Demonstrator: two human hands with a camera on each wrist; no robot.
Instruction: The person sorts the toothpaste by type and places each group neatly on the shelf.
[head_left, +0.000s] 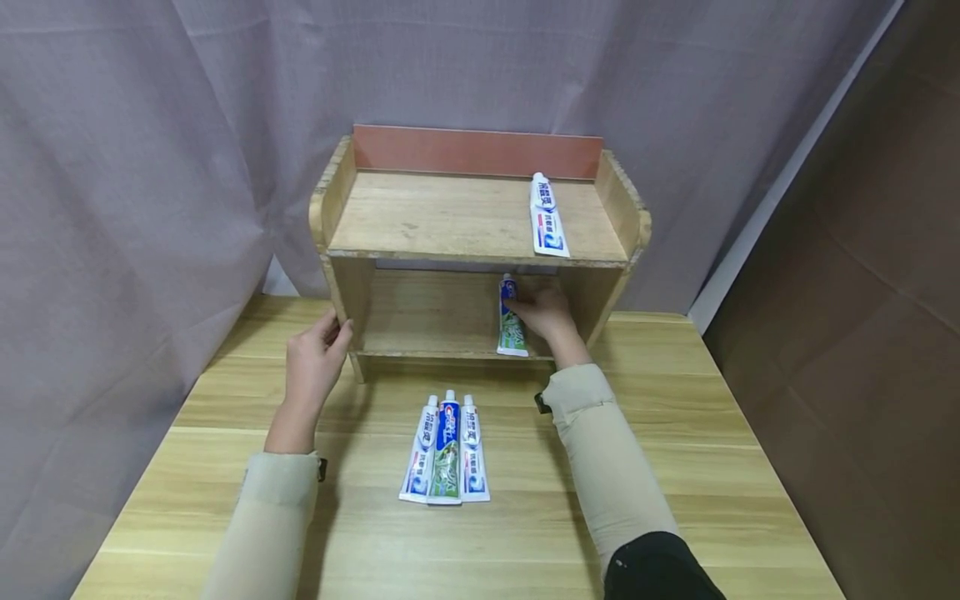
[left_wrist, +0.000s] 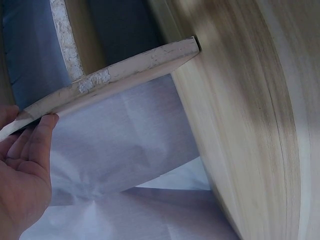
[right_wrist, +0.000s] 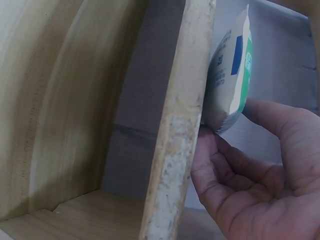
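On the lower board of a small wooden shelf (head_left: 420, 321), my right hand (head_left: 546, 312) pinches a blue and green toothpaste tube (head_left: 512, 329) between thumb and fingers. The right wrist view shows that tube (right_wrist: 230, 80) close over the board's edge, with the thumb on one side and fingers curled under the other. My left hand (head_left: 317, 354) grips the front edge of the shelf's left side panel (left_wrist: 135, 60), thumb and fingers on either side of it. A white toothpaste tube (head_left: 549, 218) lies on the upper board at the right, cap toward the back.
On the table (head_left: 375, 542) in front of the shelf lie two white toothpaste tubes (head_left: 420, 454) (head_left: 473, 454) with a blue and green tube (head_left: 447, 450) between them, caps toward the shelf. A grey curtain (head_left: 187, 167) hangs behind, and a brown one (head_left: 847, 292) stands at the right.
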